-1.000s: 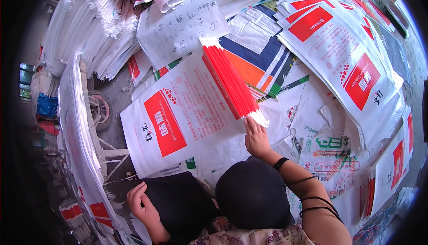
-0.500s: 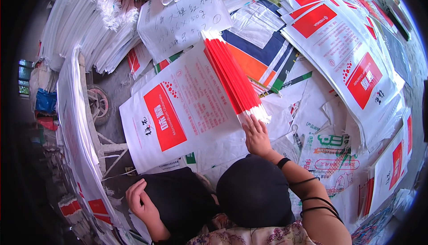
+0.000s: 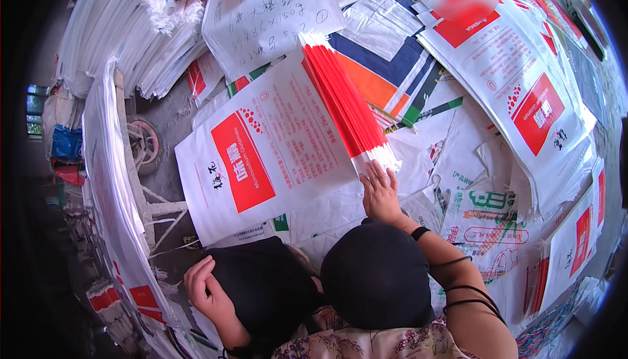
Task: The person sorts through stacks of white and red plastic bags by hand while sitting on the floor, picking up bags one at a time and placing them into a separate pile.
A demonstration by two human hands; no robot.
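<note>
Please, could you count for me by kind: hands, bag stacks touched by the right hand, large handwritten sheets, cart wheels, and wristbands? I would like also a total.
Hands (left hand and right hand): 2
Bag stack at the right hand: 1
Handwritten sheet: 1
Visible wheel: 1
Black wristband: 1
Total: 6

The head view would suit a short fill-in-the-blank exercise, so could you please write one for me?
1. The spread edge of the central bag stack is mostly ____, with white at both ends.
2. The hand touching that stack is the person's ____ one.
3. A black band circles this hand's ____.
4. In the picture, a wheel shows to the ____ of the stack.

Missing words: red; right; wrist; left.
</note>
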